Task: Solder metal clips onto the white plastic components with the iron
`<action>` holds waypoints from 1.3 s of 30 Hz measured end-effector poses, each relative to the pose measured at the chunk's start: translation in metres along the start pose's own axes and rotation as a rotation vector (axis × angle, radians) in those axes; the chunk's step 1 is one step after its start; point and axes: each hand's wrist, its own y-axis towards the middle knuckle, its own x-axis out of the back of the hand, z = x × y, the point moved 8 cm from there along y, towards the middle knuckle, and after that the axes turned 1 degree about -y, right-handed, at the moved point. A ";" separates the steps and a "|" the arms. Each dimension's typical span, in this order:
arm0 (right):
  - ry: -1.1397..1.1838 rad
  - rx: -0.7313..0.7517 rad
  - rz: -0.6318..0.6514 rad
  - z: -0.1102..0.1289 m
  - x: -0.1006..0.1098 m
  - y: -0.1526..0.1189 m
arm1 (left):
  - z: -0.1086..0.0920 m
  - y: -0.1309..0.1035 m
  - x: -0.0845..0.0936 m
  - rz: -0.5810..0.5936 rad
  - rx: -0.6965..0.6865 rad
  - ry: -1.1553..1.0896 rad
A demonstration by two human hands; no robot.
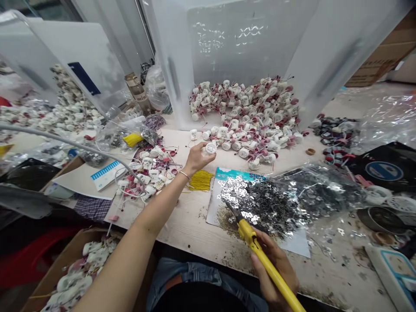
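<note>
Left hand has a white round part pinched by its edge, up-left of the metal-bits pile, probably so its face stays visible. Right hand's wrapped round a yellow tool, tip by the pile's left side, handy for reaching bits imo.

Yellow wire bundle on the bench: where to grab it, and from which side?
I'd pinch the yellow wire bundle across its middle from above, coming in from the near side. Thin strands lie flat together, bare tabletop shows there, and the left forearm crosses just left of it.
</note>
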 end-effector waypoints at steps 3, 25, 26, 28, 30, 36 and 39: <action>0.108 0.130 -0.067 0.010 0.007 0.006 | -0.019 -0.024 0.015 -0.051 0.021 -0.464; -0.192 0.496 0.199 0.020 -0.042 0.005 | -0.051 -0.203 0.033 0.503 0.121 0.188; -0.192 0.491 0.196 0.022 -0.042 0.005 | -0.047 -0.207 0.033 0.567 0.142 0.172; -0.194 0.484 0.196 0.023 -0.045 0.008 | -0.049 -0.220 0.023 0.742 0.113 0.070; -0.198 0.477 0.196 0.022 -0.049 0.013 | -0.061 -0.232 0.011 0.854 0.016 -0.032; -0.199 0.474 0.180 0.018 -0.039 0.024 | -0.082 -0.231 -0.016 0.660 -0.114 -0.255; -0.156 0.412 0.167 0.020 -0.029 0.017 | -0.069 -0.221 -0.019 0.423 0.138 -0.320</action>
